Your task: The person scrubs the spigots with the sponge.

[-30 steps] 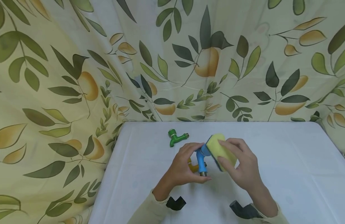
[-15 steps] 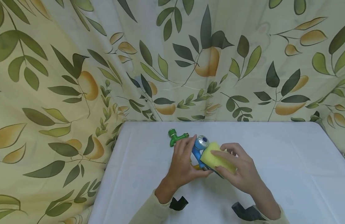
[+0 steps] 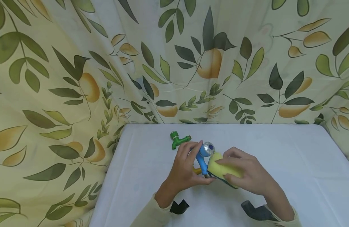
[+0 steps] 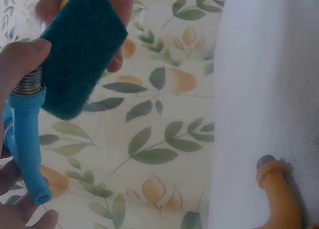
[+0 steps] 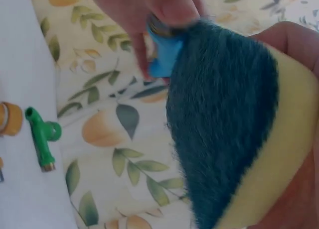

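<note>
My left hand (image 3: 185,165) holds a blue tap (image 3: 202,162) between thumb and fingers, above the table. The tap's round silver-capped knob tilts up, and its threaded metal end (image 4: 27,82) sits by the thumb in the left wrist view. My right hand (image 3: 249,171) pinches a yellow sponge (image 3: 224,167) with a dark green scouring side. That scouring pad (image 5: 224,99) faces the tap and lies against or very near its lower end. Part of the tap is hidden behind the left fingers and the sponge.
A green tap (image 3: 178,139) lies on the white table (image 3: 290,157) beyond the left hand. An orange-yellow tap (image 4: 281,194) lies beneath the hands, mostly covered in the head view. A leaf-patterned curtain (image 3: 174,63) hangs behind and left of the table.
The sponge moved from the tap's knob down to its lower body, then slightly right. The left hand tilted the tap, so the silver knob cap came into view.
</note>
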The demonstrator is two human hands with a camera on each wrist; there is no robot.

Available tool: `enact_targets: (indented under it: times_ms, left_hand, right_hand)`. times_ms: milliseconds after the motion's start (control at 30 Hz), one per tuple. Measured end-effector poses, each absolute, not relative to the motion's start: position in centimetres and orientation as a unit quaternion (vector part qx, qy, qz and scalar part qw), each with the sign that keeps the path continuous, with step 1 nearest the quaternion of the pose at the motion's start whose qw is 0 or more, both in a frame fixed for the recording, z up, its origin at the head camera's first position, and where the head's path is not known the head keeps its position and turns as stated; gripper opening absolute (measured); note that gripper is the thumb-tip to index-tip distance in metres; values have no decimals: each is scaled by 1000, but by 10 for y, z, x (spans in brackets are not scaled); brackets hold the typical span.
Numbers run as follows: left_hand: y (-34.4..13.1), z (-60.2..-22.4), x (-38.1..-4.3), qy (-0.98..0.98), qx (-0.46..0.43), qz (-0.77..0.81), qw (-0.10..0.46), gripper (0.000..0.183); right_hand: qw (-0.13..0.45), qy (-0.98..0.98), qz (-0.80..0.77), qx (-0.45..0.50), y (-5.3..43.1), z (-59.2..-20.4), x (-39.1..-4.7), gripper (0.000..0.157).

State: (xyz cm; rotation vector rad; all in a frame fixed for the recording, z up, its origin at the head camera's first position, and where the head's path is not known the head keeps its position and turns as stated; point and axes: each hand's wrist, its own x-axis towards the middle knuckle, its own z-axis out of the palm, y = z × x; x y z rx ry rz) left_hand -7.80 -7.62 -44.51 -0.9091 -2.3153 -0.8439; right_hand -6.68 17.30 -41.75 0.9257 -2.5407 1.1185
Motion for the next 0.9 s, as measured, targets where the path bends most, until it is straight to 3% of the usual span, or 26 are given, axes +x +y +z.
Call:
enact_targets:
  times_ms: [167,433,667,900]
  left_hand:
    - [-78,-449,-81,-838,-337,-383,195,114]
    - [-76,-451,-83,-851,-318,-381,170,109]
    - [-73,-455,-85,-857,-364,-310,194,108]
    - [-73,-458,-86,-858,-374,-297,186,109]
  right_hand:
    - [183,-851,402,283,176,-417,-68,56]
    - [228,-803,474,281,172,-421,-70,56]
    - [184,-864,407,234,161,-421,-64,57]
    - [195,-879,384,206,160,-420,-66,53]
